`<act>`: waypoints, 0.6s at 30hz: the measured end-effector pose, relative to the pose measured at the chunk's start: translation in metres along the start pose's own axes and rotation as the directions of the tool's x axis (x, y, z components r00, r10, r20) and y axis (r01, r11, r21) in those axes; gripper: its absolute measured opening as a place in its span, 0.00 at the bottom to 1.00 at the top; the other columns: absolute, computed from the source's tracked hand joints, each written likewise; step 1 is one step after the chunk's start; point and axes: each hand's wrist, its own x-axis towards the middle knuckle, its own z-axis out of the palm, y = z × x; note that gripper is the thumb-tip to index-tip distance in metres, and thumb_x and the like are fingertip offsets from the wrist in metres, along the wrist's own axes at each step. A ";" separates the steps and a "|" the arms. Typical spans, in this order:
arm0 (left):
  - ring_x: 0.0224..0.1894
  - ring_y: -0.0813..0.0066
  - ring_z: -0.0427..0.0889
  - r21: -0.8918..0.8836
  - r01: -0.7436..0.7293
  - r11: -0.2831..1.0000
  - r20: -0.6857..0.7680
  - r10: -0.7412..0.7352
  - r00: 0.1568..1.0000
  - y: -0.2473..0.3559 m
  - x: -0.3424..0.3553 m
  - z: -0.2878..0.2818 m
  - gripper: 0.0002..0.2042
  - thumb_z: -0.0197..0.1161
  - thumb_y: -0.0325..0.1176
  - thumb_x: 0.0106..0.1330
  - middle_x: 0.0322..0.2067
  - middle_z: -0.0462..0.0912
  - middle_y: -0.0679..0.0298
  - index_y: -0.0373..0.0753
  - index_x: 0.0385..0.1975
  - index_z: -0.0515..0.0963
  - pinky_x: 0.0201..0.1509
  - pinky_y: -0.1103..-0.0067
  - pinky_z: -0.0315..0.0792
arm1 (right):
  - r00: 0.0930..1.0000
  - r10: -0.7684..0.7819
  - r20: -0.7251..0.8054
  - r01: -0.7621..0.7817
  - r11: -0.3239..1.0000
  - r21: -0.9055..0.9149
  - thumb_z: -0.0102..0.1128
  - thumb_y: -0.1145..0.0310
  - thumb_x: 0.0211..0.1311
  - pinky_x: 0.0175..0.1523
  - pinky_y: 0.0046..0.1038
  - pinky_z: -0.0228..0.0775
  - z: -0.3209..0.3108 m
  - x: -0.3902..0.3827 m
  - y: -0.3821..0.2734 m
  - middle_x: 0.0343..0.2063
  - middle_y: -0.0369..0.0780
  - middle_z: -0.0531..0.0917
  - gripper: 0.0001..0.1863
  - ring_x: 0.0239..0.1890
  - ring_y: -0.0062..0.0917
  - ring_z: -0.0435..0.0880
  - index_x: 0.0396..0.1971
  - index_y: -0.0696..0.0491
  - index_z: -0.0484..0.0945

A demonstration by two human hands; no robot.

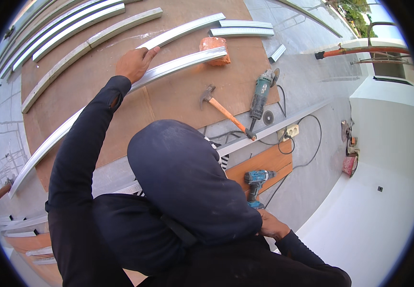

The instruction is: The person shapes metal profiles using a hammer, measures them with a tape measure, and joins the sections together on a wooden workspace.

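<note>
My left hand [132, 64] is closed over the long silver metal channel [178, 65], which slants across brown boards [164, 95] with its far end on a broken orange brick [215, 56]. My right hand [274, 225] is curled beside my dark-clothed leg [192, 186]; what it holds, if anything, is hidden. Just above it lies a teal cordless drill [255, 184] on a wood plank. A claw hammer [226, 111] and a teal angle grinder [263, 91] lie beyond my legs, with a loose disc [268, 117] by the grinder.
More rails [77, 31] lie at the upper left. A power strip [290, 130] and cables lie beside a grey bar [312, 107] on the right. A white wall [384, 143] bounds the right side, with an orange scaffold pole [341, 51] above and a pink bucket [349, 165] at its foot.
</note>
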 end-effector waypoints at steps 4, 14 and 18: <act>0.37 0.46 0.84 0.009 0.046 0.999 -0.007 -0.046 0.999 -0.015 -0.016 -0.013 0.39 0.40 0.69 0.72 0.32 0.85 0.46 0.35 0.36 0.86 0.43 0.59 0.75 | 0.999 0.024 0.023 -0.026 0.996 0.088 0.60 0.73 0.70 0.37 0.20 0.74 0.023 0.010 -0.017 0.37 0.36 0.86 0.10 0.32 0.16 0.82 0.47 0.57 0.83; 0.32 0.59 0.82 -0.280 -0.122 0.952 0.043 0.139 0.989 0.055 -0.021 -0.044 0.34 0.54 0.64 0.69 0.27 0.83 0.50 0.32 0.34 0.85 0.38 0.67 0.73 | 0.926 -0.281 -0.251 0.370 0.804 0.465 0.59 0.76 0.69 0.51 0.28 0.81 0.060 0.050 -0.015 0.44 0.42 0.87 0.11 0.42 0.25 0.87 0.47 0.63 0.81; 0.34 0.56 0.85 -0.362 -0.438 0.823 0.668 0.557 0.494 0.175 -0.074 -0.101 0.32 0.66 0.64 0.59 0.28 0.86 0.53 0.32 0.32 0.85 0.39 0.65 0.76 | 0.959 -0.188 -0.211 0.271 0.819 0.506 0.59 0.75 0.70 0.53 0.28 0.80 0.064 0.043 -0.021 0.47 0.42 0.86 0.12 0.46 0.25 0.86 0.50 0.61 0.80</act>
